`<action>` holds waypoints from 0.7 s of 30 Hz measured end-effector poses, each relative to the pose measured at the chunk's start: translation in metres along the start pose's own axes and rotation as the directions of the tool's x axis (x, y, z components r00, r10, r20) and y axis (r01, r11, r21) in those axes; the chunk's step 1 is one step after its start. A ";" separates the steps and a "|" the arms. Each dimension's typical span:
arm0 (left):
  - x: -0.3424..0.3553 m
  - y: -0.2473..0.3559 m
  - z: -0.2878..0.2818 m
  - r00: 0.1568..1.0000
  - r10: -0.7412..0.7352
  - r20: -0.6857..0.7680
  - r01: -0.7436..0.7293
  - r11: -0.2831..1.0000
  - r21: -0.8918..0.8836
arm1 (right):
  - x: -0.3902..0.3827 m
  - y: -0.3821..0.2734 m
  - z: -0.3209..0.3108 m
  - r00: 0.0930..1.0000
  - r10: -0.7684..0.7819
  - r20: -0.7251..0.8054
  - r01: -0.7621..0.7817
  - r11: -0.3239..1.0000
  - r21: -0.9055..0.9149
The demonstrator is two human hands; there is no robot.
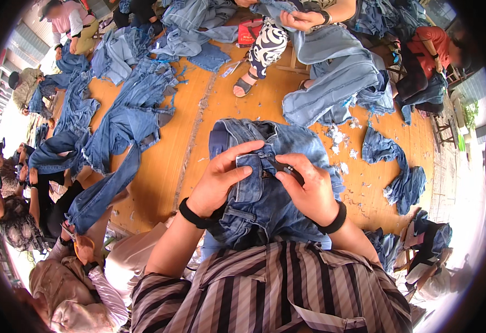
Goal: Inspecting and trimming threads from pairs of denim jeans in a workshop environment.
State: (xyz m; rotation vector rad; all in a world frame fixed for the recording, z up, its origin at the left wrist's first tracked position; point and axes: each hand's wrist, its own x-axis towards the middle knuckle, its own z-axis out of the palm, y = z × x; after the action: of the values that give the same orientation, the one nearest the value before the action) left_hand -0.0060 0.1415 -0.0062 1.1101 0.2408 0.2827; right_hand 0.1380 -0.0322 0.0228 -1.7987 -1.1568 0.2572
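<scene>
A pair of faded blue jeans (304,139) lies bunched across my lap, its waistband turned up in front of me. My left hand (218,180) is closed on the waistband beside the fly, thumb and index finger pinching the denim. Between the thumb and fingers of my right hand (312,188) is a small black tool, apparently thread snips (288,167). Its tip points left and meets the denim near the waistband button area. My fingers cover part of the tool, and I cannot see whether its blades are apart.
Piles of jeans (137,105) spread over the orange-brown floor (165,177) at left. Across from me a person's hand (304,19) holds light denim (337,83). Other people sit on both sides with denim. Pale lint scraps (337,139) and a jeans leg (390,152) lie at right.
</scene>
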 end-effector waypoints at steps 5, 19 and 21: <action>-0.001 0.000 -0.001 1.000 0.015 0.015 -0.016 0.997 0.070 | 0.004 -0.002 -0.010 0.991 -0.080 0.110 0.091 0.991 -0.094; -0.002 0.003 -0.004 0.998 0.034 0.054 -0.045 0.973 0.228 | 0.010 -0.005 -0.003 0.989 -0.093 0.115 0.108 0.986 -0.125; 0.001 0.002 -0.008 0.996 0.057 0.072 -0.071 0.972 0.222 | 0.013 -0.002 -0.002 0.987 -0.114 0.112 0.129 0.983 -0.128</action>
State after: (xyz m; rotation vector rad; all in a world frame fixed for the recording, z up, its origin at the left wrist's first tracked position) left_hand -0.0080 0.1491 -0.0074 1.3508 0.1824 0.2810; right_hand 0.1447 -0.0226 0.0294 -1.8414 -1.3819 0.2071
